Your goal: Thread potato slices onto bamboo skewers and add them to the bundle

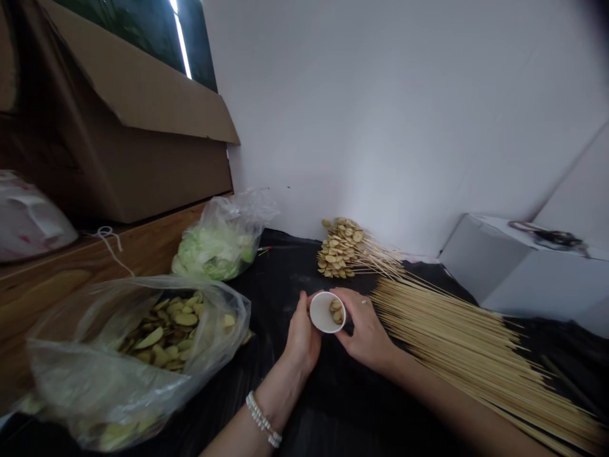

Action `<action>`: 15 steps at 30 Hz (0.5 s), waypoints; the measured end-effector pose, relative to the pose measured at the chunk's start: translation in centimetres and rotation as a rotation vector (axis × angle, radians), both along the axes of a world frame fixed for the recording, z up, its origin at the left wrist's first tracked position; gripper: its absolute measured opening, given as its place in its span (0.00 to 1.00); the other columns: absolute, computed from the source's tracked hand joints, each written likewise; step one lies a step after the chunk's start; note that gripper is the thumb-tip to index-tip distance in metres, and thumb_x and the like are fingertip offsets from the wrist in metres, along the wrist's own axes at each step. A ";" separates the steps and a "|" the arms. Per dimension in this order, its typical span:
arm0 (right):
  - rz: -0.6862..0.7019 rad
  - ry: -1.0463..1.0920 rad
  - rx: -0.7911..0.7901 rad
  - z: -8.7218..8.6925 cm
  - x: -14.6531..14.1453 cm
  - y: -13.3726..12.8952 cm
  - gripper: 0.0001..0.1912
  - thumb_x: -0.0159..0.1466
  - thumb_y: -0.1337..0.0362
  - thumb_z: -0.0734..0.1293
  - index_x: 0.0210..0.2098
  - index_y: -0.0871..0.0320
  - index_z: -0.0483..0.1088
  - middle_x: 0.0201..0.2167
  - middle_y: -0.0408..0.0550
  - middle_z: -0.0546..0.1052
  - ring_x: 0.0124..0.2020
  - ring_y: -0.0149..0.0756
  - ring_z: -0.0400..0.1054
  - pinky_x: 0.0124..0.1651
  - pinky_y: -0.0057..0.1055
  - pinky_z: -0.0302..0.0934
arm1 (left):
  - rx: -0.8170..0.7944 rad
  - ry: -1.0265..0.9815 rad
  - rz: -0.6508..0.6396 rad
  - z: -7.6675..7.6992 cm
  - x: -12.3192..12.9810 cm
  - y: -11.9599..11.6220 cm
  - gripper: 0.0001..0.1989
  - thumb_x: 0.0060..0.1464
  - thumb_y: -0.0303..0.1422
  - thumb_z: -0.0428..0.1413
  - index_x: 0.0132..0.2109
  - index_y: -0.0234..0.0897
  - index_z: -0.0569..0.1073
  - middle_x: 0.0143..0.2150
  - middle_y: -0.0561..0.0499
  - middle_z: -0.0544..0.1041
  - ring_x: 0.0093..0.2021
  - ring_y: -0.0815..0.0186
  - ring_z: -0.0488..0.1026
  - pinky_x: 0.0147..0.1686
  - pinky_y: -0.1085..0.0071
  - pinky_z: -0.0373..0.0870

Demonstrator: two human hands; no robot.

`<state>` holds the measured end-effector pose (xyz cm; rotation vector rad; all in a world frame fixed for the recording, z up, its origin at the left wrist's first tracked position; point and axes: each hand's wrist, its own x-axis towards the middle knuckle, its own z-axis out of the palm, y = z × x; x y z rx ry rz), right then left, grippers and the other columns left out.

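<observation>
My left hand (302, 336) and my right hand (364, 330) both grip a white paper cup (320, 312) from either side, tilted with its mouth toward me. A few tan food slices (336, 311) lie inside it. Just beyond my hands sits a heap of the same slices threaded on wooden skewers (340, 249). A broad spread of bare bamboo skewers (476, 355) lies to the right of my right hand. To the left of my left hand, a clear plastic bag (61, 374) holds many pale yellow-green slices (164, 336).
A black cloth (295, 266) covers the work surface. Behind it are a plastic bag of pale green leaves (219, 238) and a white wall (380, 114). A white box (523, 266) stands at right. A cardboard box (128, 120) rests on a wooden ledge (95, 266) at left.
</observation>
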<state>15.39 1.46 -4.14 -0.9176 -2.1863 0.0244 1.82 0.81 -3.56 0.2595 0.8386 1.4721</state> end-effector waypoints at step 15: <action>0.015 -0.549 0.380 2.9 -0.4 -0.3 0.21 0.64 0.73 0.57 0.56 0.58 0.62 0.55 0.55 0.69 0.59 0.46 0.56 0.57 0.50 0.49 | -0.195 -0.250 -0.255 -0.5 -0.3 0.2 0.16 0.62 0.38 0.42 0.35 0.33 0.69 0.28 0.49 0.73 0.27 0.65 0.71 0.32 0.67 0.67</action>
